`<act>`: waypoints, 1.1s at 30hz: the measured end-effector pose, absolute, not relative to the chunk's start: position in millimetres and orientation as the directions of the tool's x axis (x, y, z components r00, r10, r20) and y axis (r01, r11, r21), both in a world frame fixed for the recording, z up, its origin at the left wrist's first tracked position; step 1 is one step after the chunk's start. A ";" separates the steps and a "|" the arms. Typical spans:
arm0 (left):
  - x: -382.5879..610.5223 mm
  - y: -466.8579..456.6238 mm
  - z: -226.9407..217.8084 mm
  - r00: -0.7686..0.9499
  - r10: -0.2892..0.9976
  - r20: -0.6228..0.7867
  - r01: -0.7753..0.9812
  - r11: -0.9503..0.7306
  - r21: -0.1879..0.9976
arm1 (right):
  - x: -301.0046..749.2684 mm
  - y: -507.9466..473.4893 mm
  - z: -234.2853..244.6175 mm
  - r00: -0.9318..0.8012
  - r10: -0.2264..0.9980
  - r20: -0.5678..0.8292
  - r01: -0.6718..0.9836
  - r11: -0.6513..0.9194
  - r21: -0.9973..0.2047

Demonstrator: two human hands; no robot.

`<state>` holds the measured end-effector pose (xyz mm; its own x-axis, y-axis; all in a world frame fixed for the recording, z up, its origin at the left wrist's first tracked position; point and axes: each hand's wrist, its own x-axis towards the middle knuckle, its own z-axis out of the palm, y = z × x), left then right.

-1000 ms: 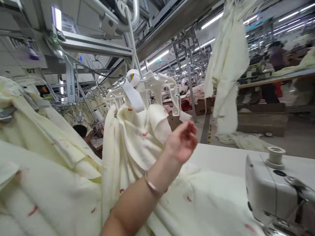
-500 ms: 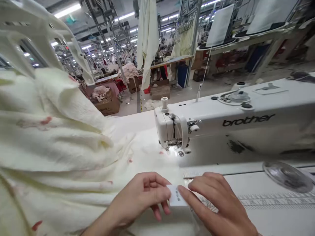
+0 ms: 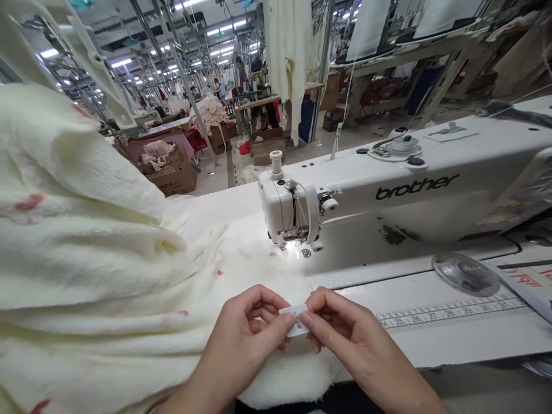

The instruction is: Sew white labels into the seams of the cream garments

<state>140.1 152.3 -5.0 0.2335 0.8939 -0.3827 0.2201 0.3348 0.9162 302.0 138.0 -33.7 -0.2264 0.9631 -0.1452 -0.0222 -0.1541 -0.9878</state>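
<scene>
A small white label (image 3: 294, 319) is pinched between my left hand (image 3: 245, 339) and my right hand (image 3: 356, 342), and their fingertips meet over it. It appears bent or folded, and my fingers hide part of it. Beneath my hands, a heap of cream quilted fabric (image 3: 86, 270) with red marks spreads left and under the needle area. The presser foot (image 3: 293, 237) of the white Brother sewing machine (image 3: 388, 192) rests on the fabric, just beyond my hands.
To the right, the white machine table (image 3: 448, 328) has a printed ruler, and a clear round disc (image 3: 466, 274) sits on it. Beyond the table are cardboard boxes (image 3: 168, 175), hanging cream garments (image 3: 288, 63), steel posts and distant workers.
My hands came down from the raised arm pose to the label. They have closed in, and both now pinch it. The view has turned from the hanger towards the sewing machine.
</scene>
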 end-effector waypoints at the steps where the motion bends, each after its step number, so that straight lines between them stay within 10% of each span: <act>1: 140.2 152.5 -5.7 0.232 0.890 -0.393 0.224 0.345 0.912 | 301.5 137.7 -34.9 -0.225 0.963 -0.147 -0.025 -0.157 -0.987; 6: 138.5 154.5 -9.9 0.265 0.861 -0.433 0.273 0.364 0.891 | 305.4 138.5 -43.6 -0.233 0.967 -0.107 0.040 -0.101 -0.994; 13: 138.8 157.3 -6.9 0.407 0.893 -0.189 0.474 -0.030 0.880 | 316.0 143.8 -39.0 -0.359 0.933 0.023 0.406 0.178 -0.896; 19: 154.4 152.7 -18.1 0.184 0.945 -0.270 0.084 0.258 0.962 | 301.8 134.5 -43.8 -0.003 1.000 0.014 0.038 0.014 -0.999; 24: 163.8 139.1 -41.2 0.076 0.956 -0.284 -0.290 0.294 0.911 | 290.7 129.2 -50.6 -0.049 0.998 -0.036 -0.156 -0.043 -0.987; 33: 141.6 143.8 -20.3 0.196 0.942 -0.271 0.233 0.223 0.946 | 311.6 138.6 -41.1 -0.251 0.965 0.076 0.270 0.145 -0.952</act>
<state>141.6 143.8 -20.3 0.1965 0.9424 -0.2708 0.2332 0.2233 0.9464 311.6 138.6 -41.1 -0.2509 0.9650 0.0761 0.2695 0.1452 -0.9520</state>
